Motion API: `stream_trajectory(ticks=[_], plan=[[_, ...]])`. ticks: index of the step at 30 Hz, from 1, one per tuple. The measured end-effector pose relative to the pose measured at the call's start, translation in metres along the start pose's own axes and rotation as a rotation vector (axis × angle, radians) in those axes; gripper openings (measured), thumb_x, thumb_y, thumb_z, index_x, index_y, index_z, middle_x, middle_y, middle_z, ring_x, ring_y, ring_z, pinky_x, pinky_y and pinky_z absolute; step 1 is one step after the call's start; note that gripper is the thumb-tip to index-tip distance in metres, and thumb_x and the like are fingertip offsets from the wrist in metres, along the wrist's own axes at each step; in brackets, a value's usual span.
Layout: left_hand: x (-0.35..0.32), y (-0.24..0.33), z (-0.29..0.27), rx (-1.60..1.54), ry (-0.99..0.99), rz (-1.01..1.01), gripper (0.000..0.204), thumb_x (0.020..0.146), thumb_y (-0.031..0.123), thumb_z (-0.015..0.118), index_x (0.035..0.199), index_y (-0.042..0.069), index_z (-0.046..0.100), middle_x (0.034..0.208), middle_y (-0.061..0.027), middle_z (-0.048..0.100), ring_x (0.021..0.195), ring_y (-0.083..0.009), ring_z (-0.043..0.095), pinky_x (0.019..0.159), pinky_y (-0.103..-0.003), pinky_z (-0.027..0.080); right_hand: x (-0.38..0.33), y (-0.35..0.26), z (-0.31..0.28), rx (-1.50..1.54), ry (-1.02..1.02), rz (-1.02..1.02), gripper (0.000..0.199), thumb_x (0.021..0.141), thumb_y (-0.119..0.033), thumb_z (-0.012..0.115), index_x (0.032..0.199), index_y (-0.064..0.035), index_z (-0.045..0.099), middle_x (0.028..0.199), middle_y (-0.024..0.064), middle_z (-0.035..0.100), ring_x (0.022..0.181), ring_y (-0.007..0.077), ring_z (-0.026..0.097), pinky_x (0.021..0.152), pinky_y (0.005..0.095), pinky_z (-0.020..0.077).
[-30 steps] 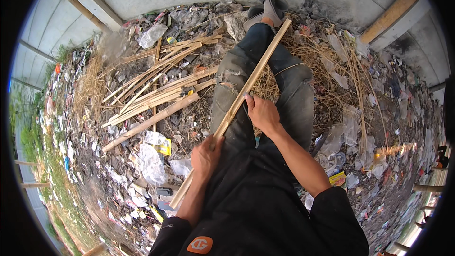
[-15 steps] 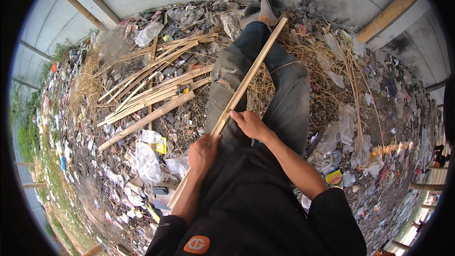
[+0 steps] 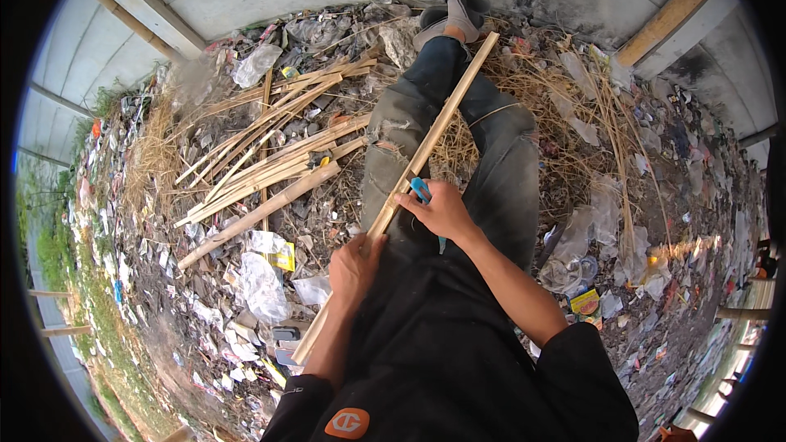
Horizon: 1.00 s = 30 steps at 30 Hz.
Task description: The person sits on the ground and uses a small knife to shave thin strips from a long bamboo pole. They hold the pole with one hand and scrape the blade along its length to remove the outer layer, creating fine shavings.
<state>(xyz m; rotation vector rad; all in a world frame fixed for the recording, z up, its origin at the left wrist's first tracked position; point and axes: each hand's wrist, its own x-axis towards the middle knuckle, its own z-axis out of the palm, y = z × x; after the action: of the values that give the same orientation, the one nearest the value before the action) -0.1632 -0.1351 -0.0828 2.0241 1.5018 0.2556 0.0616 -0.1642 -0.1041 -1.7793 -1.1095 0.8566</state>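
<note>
Bamboo strips (image 3: 274, 144) lie on the littered ground (image 3: 164, 311), toward its far edge. The left hand (image 3: 354, 268) wraps a pale slat (image 3: 436, 133), which slants over the trousered legs (image 3: 501, 172); the right hand (image 3: 442, 214), closed round a blue tool (image 3: 420, 188), rests its thumb on the slat.

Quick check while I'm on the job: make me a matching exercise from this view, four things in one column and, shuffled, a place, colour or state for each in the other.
Column one:
1. Long strip
2. Small object in the right hand
3. Left hand
4. Thick pole

Column two:
A. On the littered ground
B. Slanting over the legs
C. Blue
D. Gripping the long strip

Right pairs: 1-B, 2-C, 3-D, 4-A
</note>
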Motion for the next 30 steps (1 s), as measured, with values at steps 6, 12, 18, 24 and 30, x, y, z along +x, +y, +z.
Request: stream_trajectory(ticks=[6,12,18,24,30], plan=[[-0.009,0.009,0.004,0.149,0.088,0.002,0.046,0.094,0.051,0.074,0.106,0.007,0.078,0.082,-0.0244,0.074,0.080,-0.0440,0.073,0.071,-0.052,0.057,0.007,0.012,0.010,-0.061,0.029,0.011,0.048,0.090,-0.036,0.079,0.065,-0.0007,0.057,0.055,0.0172,0.053,0.051,0.0354,0.053,0.054,0.0459,0.0432],[-0.009,0.008,0.002,0.135,0.052,0.006,0.046,0.094,0.051,0.074,0.107,0.007,0.078,0.082,-0.0242,0.074,0.082,-0.0436,0.074,0.074,-0.051,0.057,0.008,0.012,0.008,0.031,-0.055,0.010,0.040,0.090,-0.026,0.074,0.065,-0.0006,0.056,0.054,0.0148,0.053,0.050,0.0318,0.053,0.053,0.0439,0.0425],[-0.003,0.002,-0.001,0.047,0.021,0.014,0.046,0.096,0.049,0.073,0.107,0.004,0.078,0.080,-0.0271,0.072,0.079,-0.0465,0.072,0.072,-0.053,0.057,-0.006,0.016,-0.005,0.185,-0.173,0.106,0.036,0.094,-0.033,0.074,0.078,-0.0016,0.065,0.062,0.0114,0.060,0.054,0.0248,0.056,0.056,0.0388,0.0451],[-0.001,0.005,-0.002,0.066,0.000,-0.004,0.047,0.096,0.051,0.072,0.107,0.005,0.078,0.081,-0.0271,0.073,0.079,-0.0463,0.073,0.072,-0.053,0.058,-0.017,0.019,-0.014,-0.007,0.017,0.080,0.054,0.109,-0.046,0.051,0.090,0.0013,0.069,0.077,0.0214,0.069,0.082,0.0427,0.070,0.074,0.0472,0.0512],[-0.003,0.004,0.002,0.070,0.042,0.011,0.044,0.095,0.049,0.073,0.101,0.006,0.077,0.078,-0.0256,0.072,0.077,-0.0458,0.072,0.069,-0.052,0.056,-0.020,0.013,-0.007,-0.057,-0.151,0.039,0.051,0.104,-0.048,0.059,0.093,0.0013,0.067,0.076,0.0213,0.068,0.078,0.0414,0.069,0.073,0.0476,0.0516]])
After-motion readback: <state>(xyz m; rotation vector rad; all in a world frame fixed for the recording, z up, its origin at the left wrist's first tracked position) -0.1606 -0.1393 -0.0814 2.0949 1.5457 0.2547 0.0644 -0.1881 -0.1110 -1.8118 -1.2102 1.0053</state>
